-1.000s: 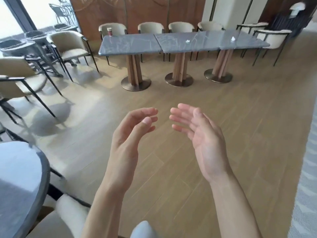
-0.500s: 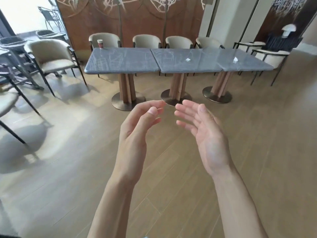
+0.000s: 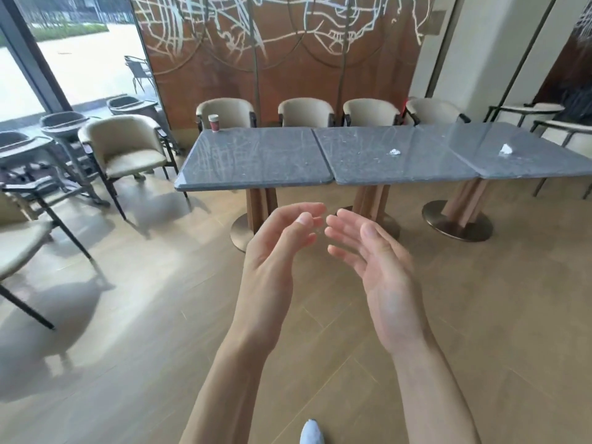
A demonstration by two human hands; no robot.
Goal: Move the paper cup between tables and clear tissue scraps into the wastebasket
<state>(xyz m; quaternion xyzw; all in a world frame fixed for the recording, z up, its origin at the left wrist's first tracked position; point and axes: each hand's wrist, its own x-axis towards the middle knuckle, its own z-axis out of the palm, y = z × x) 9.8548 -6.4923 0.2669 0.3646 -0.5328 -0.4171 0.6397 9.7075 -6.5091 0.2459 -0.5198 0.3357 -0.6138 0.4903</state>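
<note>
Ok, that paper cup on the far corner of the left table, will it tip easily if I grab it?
Probably: the paper cup stands upright, tall and narrow, near the table edge. Likely light and crushable; whether it holds liquid cannot be seen.

The person is walking closer to the row of three grey tables (image 3: 256, 161), which are now filling the upper half of the view. The paper cup (image 3: 213, 123) on the far left corner and the two tissue scraps, one (image 3: 394, 152) on the middle table and one (image 3: 505, 149) on the right table, are looming larger. The round table near the person is dropping out of sight. A shoe tip (image 3: 311, 433) is coming into view at the bottom edge.
</note>
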